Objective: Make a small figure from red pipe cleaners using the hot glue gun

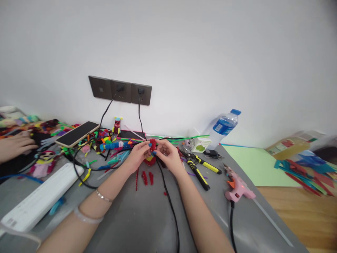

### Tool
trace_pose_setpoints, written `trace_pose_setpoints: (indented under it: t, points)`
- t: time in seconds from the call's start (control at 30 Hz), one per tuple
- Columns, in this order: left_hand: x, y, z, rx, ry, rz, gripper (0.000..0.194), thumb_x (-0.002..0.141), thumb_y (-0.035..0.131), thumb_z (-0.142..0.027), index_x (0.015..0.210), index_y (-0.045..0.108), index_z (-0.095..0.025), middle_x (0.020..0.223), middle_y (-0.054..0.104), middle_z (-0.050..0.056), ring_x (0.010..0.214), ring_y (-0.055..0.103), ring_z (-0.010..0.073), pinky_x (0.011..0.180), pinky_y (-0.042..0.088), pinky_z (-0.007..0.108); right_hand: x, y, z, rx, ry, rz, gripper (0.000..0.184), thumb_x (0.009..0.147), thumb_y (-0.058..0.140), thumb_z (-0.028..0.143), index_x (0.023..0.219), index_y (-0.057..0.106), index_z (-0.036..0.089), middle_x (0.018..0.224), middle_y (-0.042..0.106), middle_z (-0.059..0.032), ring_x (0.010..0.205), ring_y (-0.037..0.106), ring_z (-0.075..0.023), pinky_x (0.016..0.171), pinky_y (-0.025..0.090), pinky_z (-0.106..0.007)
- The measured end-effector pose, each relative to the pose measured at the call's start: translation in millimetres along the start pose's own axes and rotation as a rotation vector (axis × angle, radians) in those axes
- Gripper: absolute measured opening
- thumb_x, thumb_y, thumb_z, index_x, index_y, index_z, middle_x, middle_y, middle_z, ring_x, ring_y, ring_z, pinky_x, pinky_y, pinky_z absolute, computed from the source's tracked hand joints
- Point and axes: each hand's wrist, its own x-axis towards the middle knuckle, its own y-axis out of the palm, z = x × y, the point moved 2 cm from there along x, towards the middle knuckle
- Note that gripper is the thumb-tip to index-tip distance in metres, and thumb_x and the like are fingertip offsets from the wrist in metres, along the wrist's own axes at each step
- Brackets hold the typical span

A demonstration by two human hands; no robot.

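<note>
Both my left hand [138, 153] and my right hand [167, 153] are closed around a small red, fuzzy pipe-cleaner piece [153, 144], pinching it from either side above the grey table [126, 218]. Fingertips with blue nails cover part of it. Just under the hands sits a red and yellow piece [150, 161], partly hidden by them. Closer to me, two short red pipe-cleaner pieces [144, 178] and a thin red strand [137, 180] lie on the table. A black cable [168, 196] runs beneath my hands.
Yellow-and-black pliers [198, 172] and a pink glue gun [238, 186] lie to the right. Behind them lean a water bottle [225, 124] and a small box [200, 144]. Leftward are a white power strip [42, 200], a phone [77, 134], pipe cleaners [116, 160] and another person's hand [18, 146].
</note>
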Motion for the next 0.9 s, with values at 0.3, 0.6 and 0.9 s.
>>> trace_pose_setpoints:
  t: [0.3,0.6,0.9]
  points:
    - [0.3,-0.5,-1.3,0.000,0.010,0.013,0.032,0.062,0.088,-0.036,0.079,0.071,-0.015,0.070,0.065,0.000,0.060,0.054,0.0094,0.060,0.043,0.023,-0.3,0.7,1.3,0.002,-0.012,-0.001,0.033,0.083,0.069,0.033,0.112,0.061,0.021,0.074,0.056,0.0024,0.062,0.050,-0.0127,0.058,0.039,-0.026]
    - [-3.6,3.4,-5.3,0.012,0.017,0.057,0.036,0.063,0.088,-0.037,0.066,0.059,-0.015,0.065,0.057,-0.003,0.059,0.051,0.0088,0.058,0.041,0.022,-1.0,1.7,2.8,0.014,-0.021,0.013,0.029,0.083,0.069,0.031,0.108,0.058,0.022,0.075,0.055,0.0032,0.062,0.049,-0.0119,0.058,0.039,-0.026]
    - [-4.3,4.0,-5.6,0.027,0.010,0.070,0.040,0.062,0.088,-0.039,0.066,0.056,-0.016,0.065,0.055,-0.003,0.060,0.049,0.0088,0.057,0.042,0.022,-1.2,2.6,0.8,0.035,-0.019,0.009,0.028,0.082,0.070,0.030,0.107,0.058,0.022,0.074,0.055,0.0031,0.062,0.049,-0.0122,0.059,0.040,-0.026]
